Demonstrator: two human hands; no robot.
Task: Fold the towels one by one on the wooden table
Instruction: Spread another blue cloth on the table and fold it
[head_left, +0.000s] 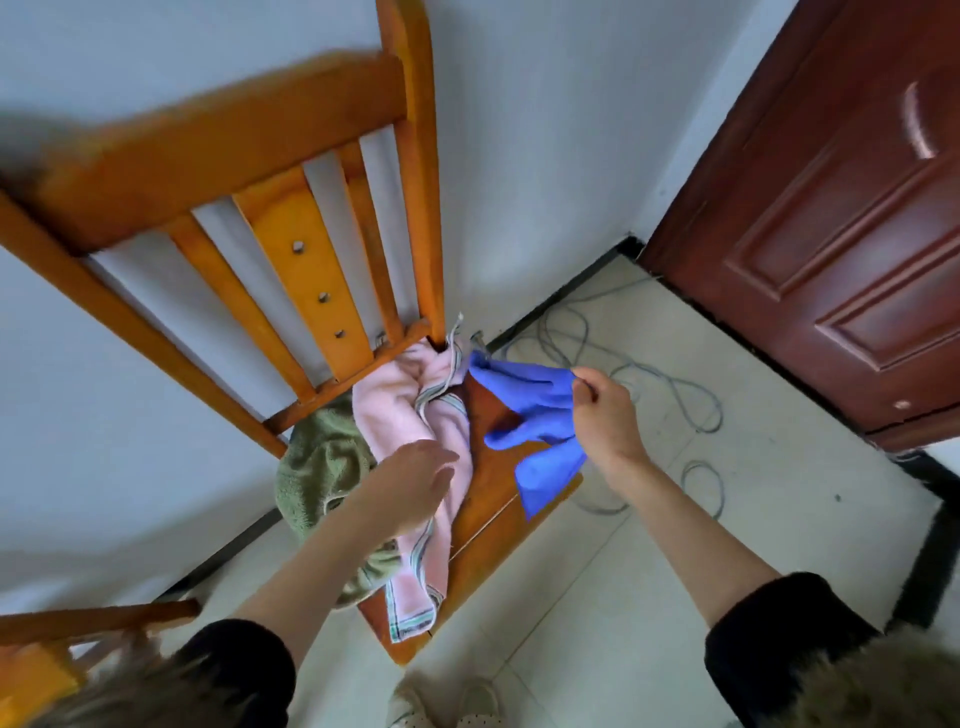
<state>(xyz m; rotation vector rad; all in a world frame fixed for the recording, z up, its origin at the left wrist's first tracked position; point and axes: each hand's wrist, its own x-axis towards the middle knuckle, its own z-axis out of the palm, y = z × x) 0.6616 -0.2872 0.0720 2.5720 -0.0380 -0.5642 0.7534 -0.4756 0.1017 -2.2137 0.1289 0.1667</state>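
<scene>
Blue towel (535, 415) pinched up by right hand (605, 415), left hand (415, 486) open over pink towel (415, 415), green towel (317, 467) beside, all on chair (488, 525)

The right hand (605, 415) pinches a blue towel (530, 421) by its upper edge and holds it up over the seat of a wooden chair (270, 171), the cloth hanging in loose folds. The left hand (415, 480) hovers with relaxed fingers over a crumpled pink towel (410, 415) with striped edges that lies on the seat, beside a green towel (317, 467) bunched at the seat's far side. Grey cables (670, 389) coil on the tiled floor (649, 597) near a dark red door (841, 208).
</scene>
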